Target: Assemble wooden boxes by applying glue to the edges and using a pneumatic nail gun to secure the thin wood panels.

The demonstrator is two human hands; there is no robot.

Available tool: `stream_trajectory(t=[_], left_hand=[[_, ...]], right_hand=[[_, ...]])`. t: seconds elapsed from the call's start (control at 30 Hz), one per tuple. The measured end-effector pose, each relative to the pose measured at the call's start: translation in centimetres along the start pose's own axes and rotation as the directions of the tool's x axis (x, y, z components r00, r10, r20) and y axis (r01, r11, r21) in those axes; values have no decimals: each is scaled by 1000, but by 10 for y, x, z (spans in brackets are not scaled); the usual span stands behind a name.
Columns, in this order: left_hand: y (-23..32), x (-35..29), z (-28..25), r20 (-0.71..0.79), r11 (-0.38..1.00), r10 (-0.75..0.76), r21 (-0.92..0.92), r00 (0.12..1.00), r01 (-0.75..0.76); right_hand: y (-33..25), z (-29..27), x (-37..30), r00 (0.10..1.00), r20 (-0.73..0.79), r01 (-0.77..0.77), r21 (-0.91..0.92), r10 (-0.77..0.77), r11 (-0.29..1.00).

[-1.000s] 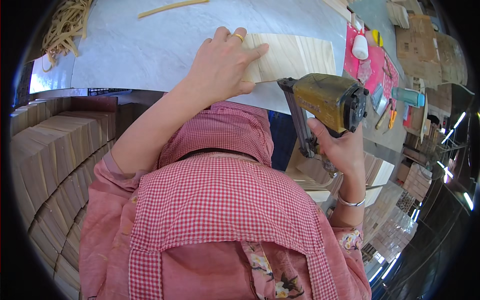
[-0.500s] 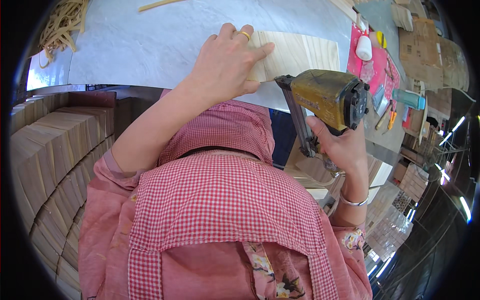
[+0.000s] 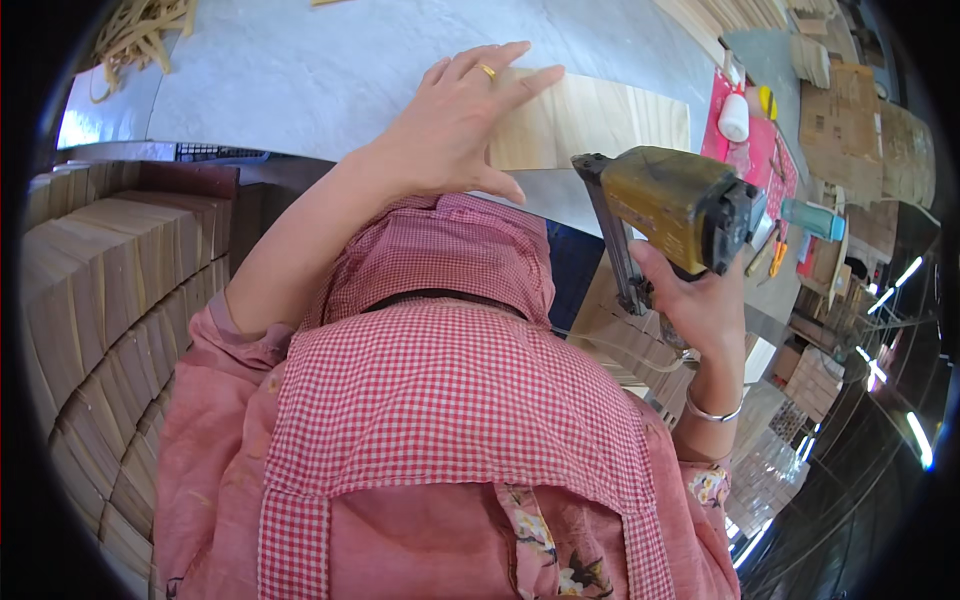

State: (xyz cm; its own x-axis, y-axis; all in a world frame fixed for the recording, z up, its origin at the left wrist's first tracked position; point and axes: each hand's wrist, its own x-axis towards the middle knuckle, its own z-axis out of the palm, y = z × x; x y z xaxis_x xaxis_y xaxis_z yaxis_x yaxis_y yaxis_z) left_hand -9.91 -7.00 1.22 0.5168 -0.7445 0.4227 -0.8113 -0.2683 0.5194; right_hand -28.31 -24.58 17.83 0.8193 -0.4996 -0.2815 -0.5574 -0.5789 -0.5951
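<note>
A flat pale wooden board [image 3: 600,122] lies on the grey marbled table [image 3: 290,80] near its front edge. Over the board's left end is my left hand [image 3: 455,120], its fingers spread and its thumb held apart below them; whether it still touches the wood I cannot tell. My right hand [image 3: 700,300] is wrapped round the handle of a worn yellow and black nail gun [image 3: 665,200]. The gun's nose is at the board's front edge, slightly apart from it, and its dark magazine slants down toward my body. My palm hides most of the handle.
Curled wooden strips [image 3: 150,35] lie at the far left. Stacked wooden blocks [image 3: 120,260] fill the left below table height. On the right, a pink mat [image 3: 715,120] bears a white bottle [image 3: 734,118]; a teal bottle [image 3: 812,219] and an orange-handled tool [image 3: 778,258] lie nearer.
The fingers of my left hand have loosened and spread at the board's end. My right hand and the nail gun have shifted slightly right and nearer to me, away from the board's edge.
</note>
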Motion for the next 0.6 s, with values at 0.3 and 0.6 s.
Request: stream_trajectory(t=[0.3, 0.6], left_hand=[[-18, -29, 11, 38, 926, -132, -351, 990, 137], [-23, -30, 14, 70, 905, -131, -400, 989, 148]], right_hand=[[-6, 29, -7, 992, 91, 82, 106, -91, 991], [-15, 40, -9, 996, 88, 16, 142, -29, 990]])
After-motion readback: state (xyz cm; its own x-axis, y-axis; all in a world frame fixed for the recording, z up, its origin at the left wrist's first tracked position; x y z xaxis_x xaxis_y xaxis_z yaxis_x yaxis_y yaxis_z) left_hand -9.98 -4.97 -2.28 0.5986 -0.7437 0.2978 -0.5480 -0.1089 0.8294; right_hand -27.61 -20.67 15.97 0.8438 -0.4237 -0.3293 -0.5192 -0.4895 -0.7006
